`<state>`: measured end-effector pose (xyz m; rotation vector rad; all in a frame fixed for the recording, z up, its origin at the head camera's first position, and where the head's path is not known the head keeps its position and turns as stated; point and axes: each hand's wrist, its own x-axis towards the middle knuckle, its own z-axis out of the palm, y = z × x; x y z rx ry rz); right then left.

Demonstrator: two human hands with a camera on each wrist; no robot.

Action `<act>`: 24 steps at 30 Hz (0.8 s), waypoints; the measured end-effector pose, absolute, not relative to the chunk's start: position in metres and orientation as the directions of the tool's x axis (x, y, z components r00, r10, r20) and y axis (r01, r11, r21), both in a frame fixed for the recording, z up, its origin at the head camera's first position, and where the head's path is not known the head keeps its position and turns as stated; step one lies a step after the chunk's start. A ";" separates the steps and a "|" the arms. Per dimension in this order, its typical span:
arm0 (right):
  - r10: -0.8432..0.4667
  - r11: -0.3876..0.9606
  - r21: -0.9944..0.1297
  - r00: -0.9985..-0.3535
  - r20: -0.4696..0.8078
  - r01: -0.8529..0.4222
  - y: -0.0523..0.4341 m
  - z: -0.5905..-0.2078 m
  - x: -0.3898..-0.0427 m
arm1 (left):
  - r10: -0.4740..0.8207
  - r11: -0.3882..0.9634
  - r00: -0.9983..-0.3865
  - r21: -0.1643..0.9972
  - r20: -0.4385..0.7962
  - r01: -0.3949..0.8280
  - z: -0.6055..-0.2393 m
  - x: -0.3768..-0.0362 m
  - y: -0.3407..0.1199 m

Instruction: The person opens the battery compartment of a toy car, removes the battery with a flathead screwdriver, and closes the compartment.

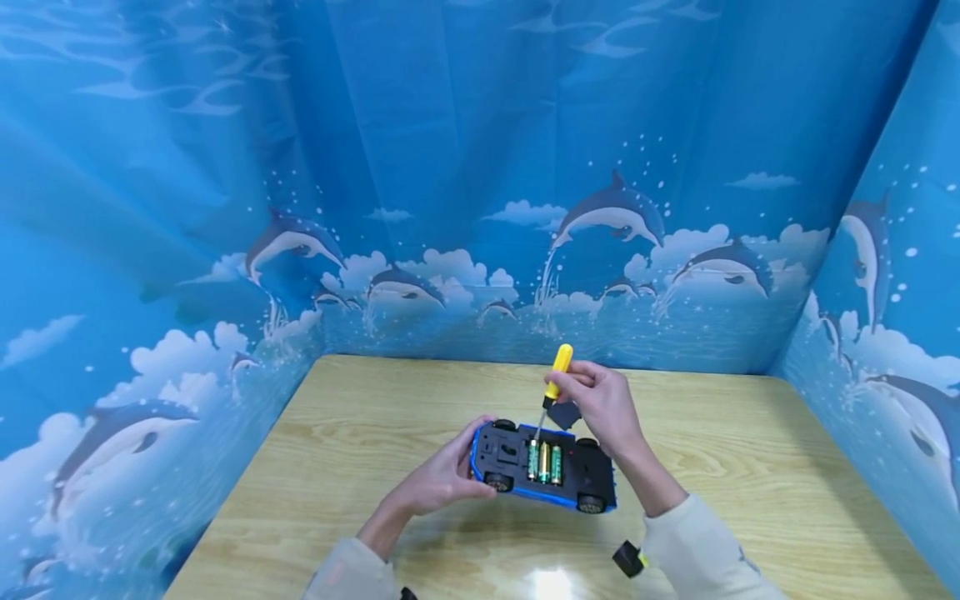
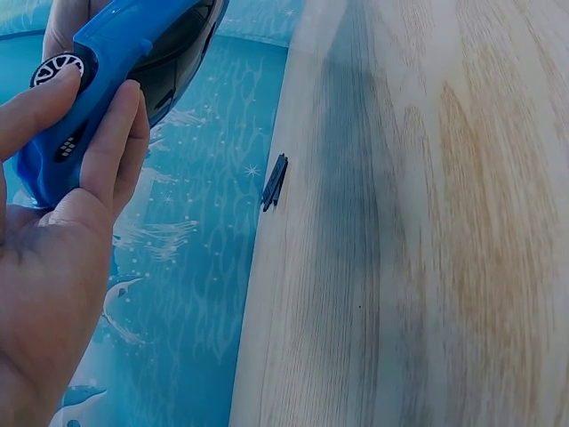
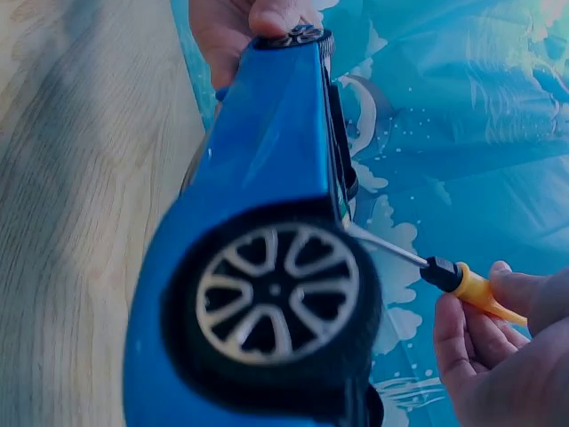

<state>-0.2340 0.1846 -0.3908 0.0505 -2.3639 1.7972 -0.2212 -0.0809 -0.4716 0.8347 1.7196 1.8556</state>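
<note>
A blue toy car is held with its black underside up toward the head camera. Three green and gold batteries lie side by side in its uncovered compartment. My left hand grips one end of the car, thumb at a wheel. With thumb and fingers, my right hand pinches the yellow handle of a screwdriver. Its metal shaft slants down to the compartment's edge, the tip right at the end of the leftmost battery. In the right wrist view the shaft reaches behind the car's side.
A small dark cover lies on the wooden table behind the car. A black piece with a yellow-green part shows beside the right sleeve. Blue dolphin-print curtains rise around the table's back and sides.
</note>
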 end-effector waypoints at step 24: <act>-0.016 0.081 -0.994 -0.997 -0.080 0.078 0.205 -0.394 -0.254 | 0.721 -0.127 -0.680 0.990 0.132 0.058 -0.470 -0.216 -0.075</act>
